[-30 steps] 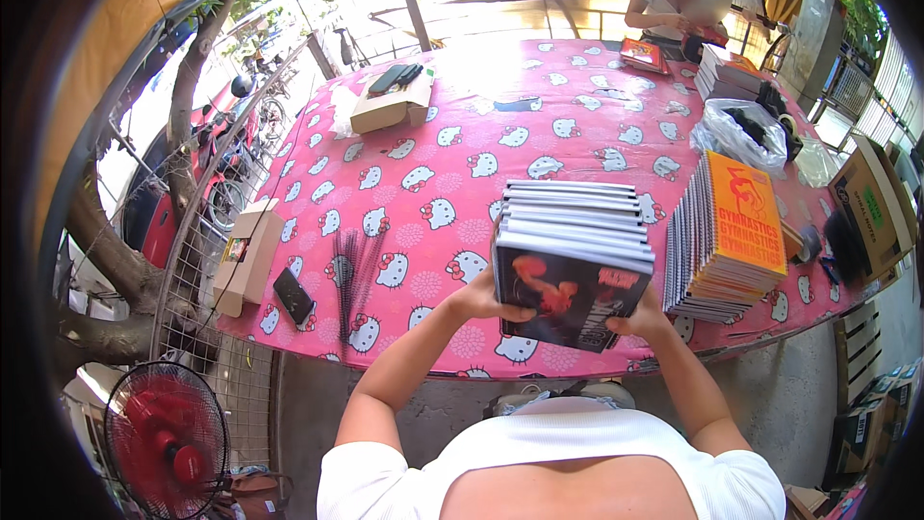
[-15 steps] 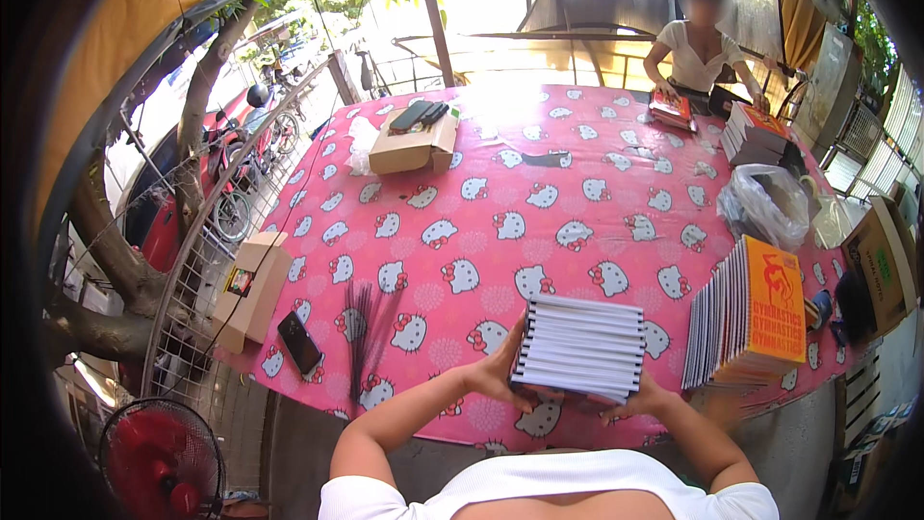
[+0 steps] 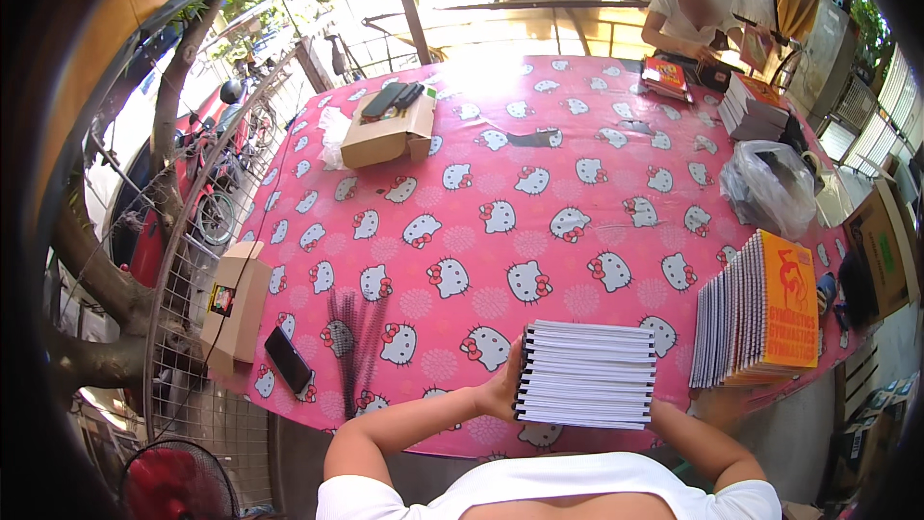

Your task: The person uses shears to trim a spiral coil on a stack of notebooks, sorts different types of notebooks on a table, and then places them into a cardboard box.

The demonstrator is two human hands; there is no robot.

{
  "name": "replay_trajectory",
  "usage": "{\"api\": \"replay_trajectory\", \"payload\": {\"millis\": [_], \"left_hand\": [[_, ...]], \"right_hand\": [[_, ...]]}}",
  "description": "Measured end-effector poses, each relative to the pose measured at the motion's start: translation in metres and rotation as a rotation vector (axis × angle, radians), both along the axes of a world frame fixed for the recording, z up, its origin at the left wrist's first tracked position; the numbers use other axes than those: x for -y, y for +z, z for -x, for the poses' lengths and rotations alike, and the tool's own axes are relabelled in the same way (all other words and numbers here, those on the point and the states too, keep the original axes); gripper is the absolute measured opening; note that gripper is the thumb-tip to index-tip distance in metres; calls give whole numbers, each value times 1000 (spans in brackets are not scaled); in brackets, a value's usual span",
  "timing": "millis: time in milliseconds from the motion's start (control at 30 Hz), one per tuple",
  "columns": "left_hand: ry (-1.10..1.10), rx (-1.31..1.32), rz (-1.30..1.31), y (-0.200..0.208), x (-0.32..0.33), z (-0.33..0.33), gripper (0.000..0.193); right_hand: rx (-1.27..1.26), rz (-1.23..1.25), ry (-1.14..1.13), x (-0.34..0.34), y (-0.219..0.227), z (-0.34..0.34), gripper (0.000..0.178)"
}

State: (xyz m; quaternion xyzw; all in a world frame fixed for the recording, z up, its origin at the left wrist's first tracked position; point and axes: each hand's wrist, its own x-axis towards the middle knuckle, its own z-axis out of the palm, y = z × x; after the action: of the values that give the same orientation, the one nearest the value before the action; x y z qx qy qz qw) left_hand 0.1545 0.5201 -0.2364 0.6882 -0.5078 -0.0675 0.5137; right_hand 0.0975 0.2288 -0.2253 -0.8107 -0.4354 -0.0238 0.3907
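A stack of spiral-bound books point(image 3: 585, 374), white page edges up and black coils on its left side, is held near the table's front edge. My left hand point(image 3: 502, 391) grips its left side. At the lower right corner is my right hand point(image 3: 658, 412), mostly hidden by the stack, its fingers out of sight. Right of it, a leaning row of similar books with orange covers point(image 3: 791, 308) stands on the table. Several thin black binding coils point(image 3: 354, 347) lie left of my left forearm, beside a dark phone point(image 3: 288, 358).
The pink cartoon-print tablecloth point(image 3: 500, 250) covers the table. Cardboard boxes point(image 3: 385, 140) point(image 3: 231, 303) stand at the left, a plastic bag point(image 3: 770, 188) at the right. A co-worker point(image 3: 688, 19) handles books at the far right, near another book stack point(image 3: 751, 108). A red fan point(image 3: 173, 486) is lower left.
The stack in my hands has tipped and come closer, showing more page edges. My view has shifted slightly. The co-worker has raised a book at the far right.
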Motion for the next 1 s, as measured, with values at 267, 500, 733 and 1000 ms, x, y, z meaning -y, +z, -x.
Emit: {"api": "replay_trajectory", "payload": {"millis": [267,500,733,1000], "left_hand": [[-58,-463,21,26,13,-34,128],[258,-868,363,86,61,-218,75],[510,-1094,304,103,69,-392,45],[591,-1362,179,80,75,-510,32]], "right_hand": [[-830,-514,-370,-6,-3,-6,84],[-833,-1003,-608,-10,63,-215,63],[-1171,-924,-251,5,84,-424,30],[-1288,-867,-302,6,49,-553,29]]}}
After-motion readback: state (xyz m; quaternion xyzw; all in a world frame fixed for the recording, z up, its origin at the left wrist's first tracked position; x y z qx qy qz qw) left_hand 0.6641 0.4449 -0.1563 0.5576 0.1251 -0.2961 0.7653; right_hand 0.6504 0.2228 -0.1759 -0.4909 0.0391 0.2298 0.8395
